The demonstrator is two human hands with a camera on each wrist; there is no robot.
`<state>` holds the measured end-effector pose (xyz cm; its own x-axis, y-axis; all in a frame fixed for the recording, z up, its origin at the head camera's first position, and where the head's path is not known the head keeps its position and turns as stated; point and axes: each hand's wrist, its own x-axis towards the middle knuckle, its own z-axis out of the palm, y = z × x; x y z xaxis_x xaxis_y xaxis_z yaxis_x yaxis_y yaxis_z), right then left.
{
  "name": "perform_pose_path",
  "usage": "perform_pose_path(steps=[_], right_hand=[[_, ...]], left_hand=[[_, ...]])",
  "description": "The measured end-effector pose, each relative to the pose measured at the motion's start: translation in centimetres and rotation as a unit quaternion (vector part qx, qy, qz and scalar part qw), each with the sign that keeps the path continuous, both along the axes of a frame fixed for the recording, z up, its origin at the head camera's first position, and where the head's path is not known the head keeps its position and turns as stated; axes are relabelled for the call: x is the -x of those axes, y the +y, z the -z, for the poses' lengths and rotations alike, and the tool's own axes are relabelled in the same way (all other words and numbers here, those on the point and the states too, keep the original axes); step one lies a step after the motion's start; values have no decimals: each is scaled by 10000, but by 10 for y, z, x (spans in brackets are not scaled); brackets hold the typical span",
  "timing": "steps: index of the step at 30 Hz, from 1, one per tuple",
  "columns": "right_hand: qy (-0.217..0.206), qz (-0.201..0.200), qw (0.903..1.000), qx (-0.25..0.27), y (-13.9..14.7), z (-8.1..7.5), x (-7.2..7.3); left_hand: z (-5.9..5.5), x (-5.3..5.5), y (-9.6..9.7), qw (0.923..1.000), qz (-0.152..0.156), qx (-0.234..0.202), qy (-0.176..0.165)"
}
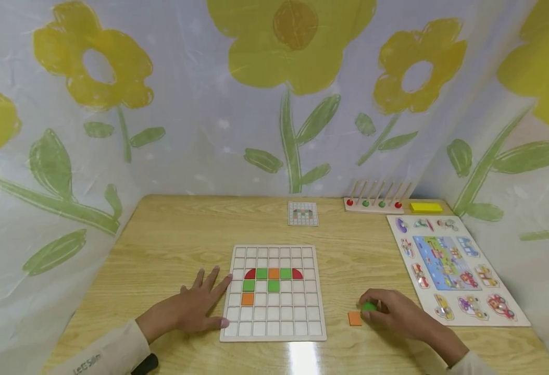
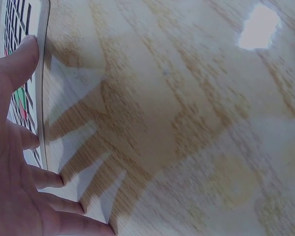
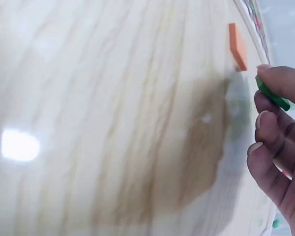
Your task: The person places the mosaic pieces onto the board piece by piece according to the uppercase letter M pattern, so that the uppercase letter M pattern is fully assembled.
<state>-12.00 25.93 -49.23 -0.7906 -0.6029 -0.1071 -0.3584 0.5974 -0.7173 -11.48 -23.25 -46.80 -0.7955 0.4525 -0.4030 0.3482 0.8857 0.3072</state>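
Observation:
A white grid board (image 1: 274, 336) lies on the table with red, green and orange tiles laid in its upper and middle cells. My left hand (image 1: 199, 307) is spread flat at the board's left edge, its thumb and a fingertip touching the rim. In the left wrist view the thumb of the left hand (image 2: 14, 147) rests on that rim. To the right of the board, my right hand (image 1: 398, 315) pinches a green tile (image 3: 272, 93) between thumb and fingers. Just beside it on the table lies an orange tile (image 1: 354, 319).
A small pattern card (image 1: 303, 214) lies beyond the board. At the back right stand a peg rack (image 1: 373, 206) with red and green beads and a yellow block (image 1: 426, 208). A picture puzzle board (image 1: 448, 312) with vehicles occupies the right side. Flowered curtains hang around the table.

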Motion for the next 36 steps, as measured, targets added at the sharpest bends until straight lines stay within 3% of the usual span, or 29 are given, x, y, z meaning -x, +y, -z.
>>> perform_pose_path(steps=[10,19,27,36], right_hand=[[147,257,9996,17,-24,-13,9],[-154,234,9990,353,-51,-20,16],[-260,141,9971,703,-70,-18,20],[-174,221,9973,680,-93,-17,25]], left_hand=[[0,3,-1,10000,7,-48,-8],[1,1,-1,10000,16,-94,-15],[3,0,0,10000,-11,-84,30],[3,1,0,10000,-36,-37,-3]])
